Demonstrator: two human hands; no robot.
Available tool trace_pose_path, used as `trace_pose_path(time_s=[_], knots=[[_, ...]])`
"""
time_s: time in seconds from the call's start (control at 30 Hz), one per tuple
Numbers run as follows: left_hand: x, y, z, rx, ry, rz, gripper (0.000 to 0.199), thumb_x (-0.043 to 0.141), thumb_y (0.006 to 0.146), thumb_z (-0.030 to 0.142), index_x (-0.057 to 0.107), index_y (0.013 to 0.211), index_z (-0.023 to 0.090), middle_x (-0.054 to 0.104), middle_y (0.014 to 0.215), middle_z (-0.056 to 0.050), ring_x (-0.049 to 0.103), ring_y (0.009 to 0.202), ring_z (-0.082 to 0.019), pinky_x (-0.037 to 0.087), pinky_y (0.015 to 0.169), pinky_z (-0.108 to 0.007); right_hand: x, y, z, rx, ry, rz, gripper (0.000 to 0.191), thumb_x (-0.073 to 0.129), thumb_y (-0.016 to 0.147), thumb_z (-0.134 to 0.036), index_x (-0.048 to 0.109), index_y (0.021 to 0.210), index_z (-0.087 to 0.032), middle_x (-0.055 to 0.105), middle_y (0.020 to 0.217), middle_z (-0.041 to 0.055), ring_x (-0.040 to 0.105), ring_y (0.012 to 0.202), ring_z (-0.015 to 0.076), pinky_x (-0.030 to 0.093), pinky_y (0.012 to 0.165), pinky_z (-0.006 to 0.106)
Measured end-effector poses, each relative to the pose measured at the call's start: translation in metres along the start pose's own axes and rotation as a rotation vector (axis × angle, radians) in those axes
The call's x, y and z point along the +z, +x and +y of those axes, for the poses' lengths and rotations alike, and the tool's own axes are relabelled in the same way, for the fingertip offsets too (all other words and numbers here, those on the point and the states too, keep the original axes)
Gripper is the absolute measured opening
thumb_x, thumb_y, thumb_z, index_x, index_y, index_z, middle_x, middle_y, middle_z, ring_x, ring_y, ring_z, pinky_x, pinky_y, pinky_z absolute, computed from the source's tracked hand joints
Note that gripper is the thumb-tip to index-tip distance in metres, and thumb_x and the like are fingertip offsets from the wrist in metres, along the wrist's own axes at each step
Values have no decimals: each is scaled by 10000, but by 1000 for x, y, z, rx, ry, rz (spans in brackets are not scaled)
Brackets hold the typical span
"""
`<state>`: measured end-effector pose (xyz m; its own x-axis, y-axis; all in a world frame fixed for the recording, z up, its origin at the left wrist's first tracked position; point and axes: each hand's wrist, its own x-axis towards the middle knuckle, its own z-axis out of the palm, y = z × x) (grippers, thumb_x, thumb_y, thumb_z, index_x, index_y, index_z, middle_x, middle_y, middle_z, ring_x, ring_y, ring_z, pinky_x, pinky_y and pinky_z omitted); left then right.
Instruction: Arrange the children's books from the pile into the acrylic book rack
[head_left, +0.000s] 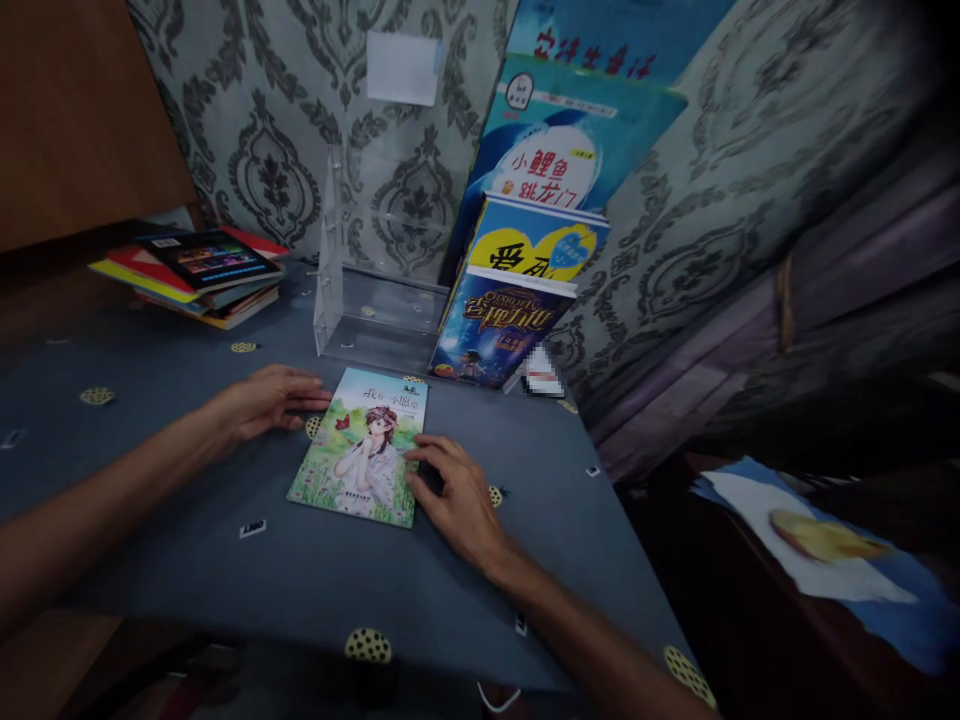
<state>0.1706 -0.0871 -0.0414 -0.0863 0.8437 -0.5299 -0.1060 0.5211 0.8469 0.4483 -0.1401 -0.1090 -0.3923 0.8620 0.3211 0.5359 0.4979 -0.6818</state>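
A green illustrated book (360, 450) lies flat on the table, its cover showing a figure in a pale dress and a red butterfly. My left hand (274, 402) is beside its upper left edge, fingers stretched out and reaching the cover's side. On the opposite side, my right hand (454, 490) has its fingertips at the book's right edge, fingers apart and slightly bent. Neither hand is wrapped around the book. Behind it stands a clear acrylic rack (375, 335), whose right side bears several upright books, the front one a dark blue book (499, 330).
A loose stack of books (202, 270) rests at the back left of the grey-blue patterned tablecloth (165, 510). A small pixelated item (541, 370) lies right of the rack. Patterned wall covering rises behind. Off the table's right edge is a blue and white item (817, 550).
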Motion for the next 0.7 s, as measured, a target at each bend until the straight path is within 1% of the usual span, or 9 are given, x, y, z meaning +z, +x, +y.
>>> trace_pose_path(time_s=[0.13,0.27,0.3,0.37,0.43,0.47,0.53,0.6,0.7], knots=[[5,10,1,-18,79,-34,223,816,713,168,634,844,156,747,809,-62,711,624,-164,371,359,-157,0,0,1,19,30,28,185,646,859,-131,720,1007,-214,693,1197,105,645,1132,254,507,968,423],[23,10,-6,-85,196,-149,254,784,788,227,630,620,113,564,456,17,406,304,-36,168,284,-120,-2,0,0,53,81,25,174,634,858,-139,723,990,-210,689,1183,103,643,1126,252,496,982,425],[28,8,-8,-90,201,-180,278,772,812,250,642,613,105,571,447,5,407,300,-38,187,282,-121,-2,0,0,63,100,25,177,631,854,-138,725,984,-213,687,1183,99,643,1122,251,493,987,428],[35,4,-10,-61,134,-242,229,770,826,273,704,700,94,696,572,-62,582,409,-98,381,347,-143,-2,1,2,82,153,42,193,631,834,-132,725,976,-223,683,1177,89,641,1112,246,489,990,431],[39,2,-12,-20,14,-312,186,788,814,273,746,816,92,786,787,-126,723,616,-180,573,547,-226,-1,4,6,113,244,87,231,649,810,-147,714,1015,-233,680,1156,79,642,1078,235,500,970,418],[41,2,-12,-7,-41,-346,194,788,816,276,753,851,89,798,856,-145,746,681,-205,609,639,-269,-1,6,9,142,311,122,271,667,801,-170,699,1062,-237,677,1149,75,648,1034,223,516,937,401],[46,4,-13,14,-125,-397,215,763,846,291,756,894,82,801,907,-166,756,707,-222,624,714,-314,-4,11,14,239,487,193,404,728,776,-247,643,1170,-241,677,1110,64,654,870,181,548,796,339],[52,8,-13,43,-190,-438,258,711,896,321,752,969,77,801,927,-173,763,721,-232,626,755,-343,-9,17,18,359,685,196,521,799,729,-342,607,1201,-235,683,980,29,603,659,126,506,588,261],[64,18,-15,98,-285,-518,394,640,944,407,709,1156,82,796,999,-177,775,853,-275,610,876,-406,-22,22,19,462,865,77,437,828,695,-473,658,985,-193,575,620,-62,420,429,64,314,397,196]])
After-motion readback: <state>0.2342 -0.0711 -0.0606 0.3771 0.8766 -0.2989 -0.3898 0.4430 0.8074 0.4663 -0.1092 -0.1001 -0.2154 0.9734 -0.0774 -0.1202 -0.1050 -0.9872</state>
